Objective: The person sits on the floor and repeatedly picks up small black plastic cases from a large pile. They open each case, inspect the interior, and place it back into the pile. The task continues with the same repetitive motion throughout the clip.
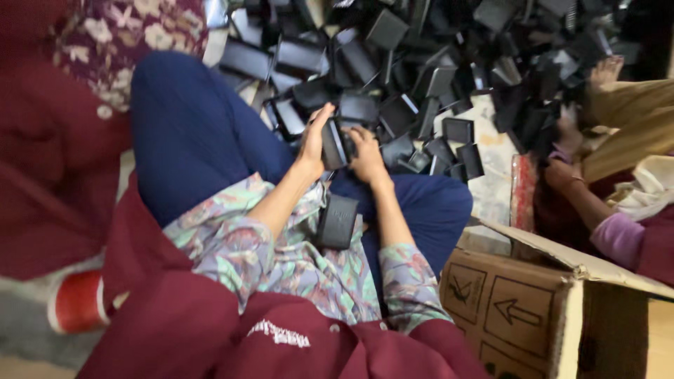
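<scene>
I sit on the floor with my legs in blue trousers. Both hands meet over my knees on one small black rectangular box (pixel 335 145). My left hand (pixel 314 137) grips its left side, with the fingers over the top edge. My right hand (pixel 365 153) holds its right side. A second black box (pixel 337 222) lies in my lap, just below my wrists. Right in front of my hands spreads a big heap of several similar black boxes (pixel 421 63).
An open brown cardboard carton (pixel 523 305) stands at my right. Beyond it, another person's hand (pixel 562 172) and pink sleeve reach toward the heap. Another seated person in maroon and floral cloth (pixel 105 42) is at my left. A red object (pixel 77 302) lies lower left.
</scene>
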